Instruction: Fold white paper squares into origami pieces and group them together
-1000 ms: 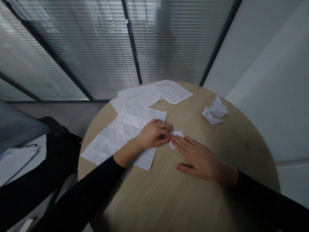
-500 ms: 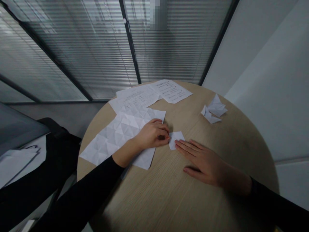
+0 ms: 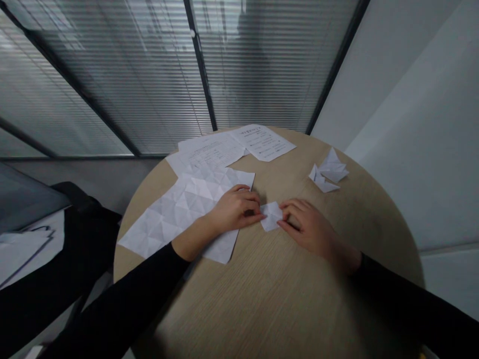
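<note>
A small folded square of white paper [image 3: 271,216] lies on the wooden table between my two hands. My left hand [image 3: 239,208] pinches its left edge between thumb and fingers. At the opposite edge, my right hand [image 3: 306,225] has thumb and fingertips closed on the paper's right side. Beneath my left hand and wrist spreads a large creased white sheet [image 3: 175,212], covered with a pattern of triangular folds.
Printed sheets [image 3: 262,142] lie at the table's far edge. Folded paper pieces [image 3: 329,170] stand at the back right of the round table [image 3: 262,294]. A dark chair [image 3: 90,234] with papers [image 3: 33,244] is at the left. Blinds [image 3: 149,75] cover the glass behind.
My right hand has gone from lying flat with fingers stretched over the small paper to pinching its right edge. My left hand keeps its hold. The view has shifted slightly.
</note>
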`<state>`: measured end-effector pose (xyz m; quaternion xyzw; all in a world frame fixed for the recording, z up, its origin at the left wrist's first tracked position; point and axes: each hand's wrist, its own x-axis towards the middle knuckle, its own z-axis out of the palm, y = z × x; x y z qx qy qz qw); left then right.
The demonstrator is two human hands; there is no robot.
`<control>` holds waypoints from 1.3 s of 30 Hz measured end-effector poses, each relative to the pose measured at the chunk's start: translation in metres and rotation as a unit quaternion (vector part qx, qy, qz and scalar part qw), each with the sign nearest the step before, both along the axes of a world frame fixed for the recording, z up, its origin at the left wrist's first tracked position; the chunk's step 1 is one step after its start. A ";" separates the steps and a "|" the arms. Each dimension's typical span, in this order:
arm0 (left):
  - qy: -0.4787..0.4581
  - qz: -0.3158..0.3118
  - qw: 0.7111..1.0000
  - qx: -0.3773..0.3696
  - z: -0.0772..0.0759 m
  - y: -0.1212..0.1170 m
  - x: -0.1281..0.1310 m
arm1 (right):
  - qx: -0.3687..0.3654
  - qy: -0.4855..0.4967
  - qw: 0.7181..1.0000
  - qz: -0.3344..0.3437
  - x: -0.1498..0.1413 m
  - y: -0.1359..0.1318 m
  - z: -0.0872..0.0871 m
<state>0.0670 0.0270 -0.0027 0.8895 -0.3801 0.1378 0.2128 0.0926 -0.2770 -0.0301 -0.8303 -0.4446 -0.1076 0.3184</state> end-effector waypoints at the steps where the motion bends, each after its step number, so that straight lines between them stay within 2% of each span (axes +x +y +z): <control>1: 0.000 0.006 1.000 0.005 0.000 -0.001 0.000 | -0.007 0.002 1.000 0.000 0.003 0.002 -0.002; 5: -0.001 0.027 0.999 0.018 0.000 -0.003 -0.002 | -0.016 0.002 1.000 0.013 0.012 0.007 -0.007; 10: -0.001 0.054 0.999 -0.002 -0.005 -0.002 -0.001 | -0.011 -0.008 1.000 0.029 0.022 0.014 -0.003; 16: 0.008 0.038 0.999 -0.016 -0.007 -0.001 -0.002 | -0.050 -0.023 0.996 0.075 0.033 0.024 0.006; 28: 0.028 0.014 0.999 -0.034 -0.006 -0.001 -0.004 | -0.121 -0.045 0.987 0.093 0.035 0.020 0.012; 39: 0.036 0.009 0.999 -0.027 -0.003 -0.001 -0.005 | -0.121 -0.007 0.989 0.085 0.030 0.022 0.020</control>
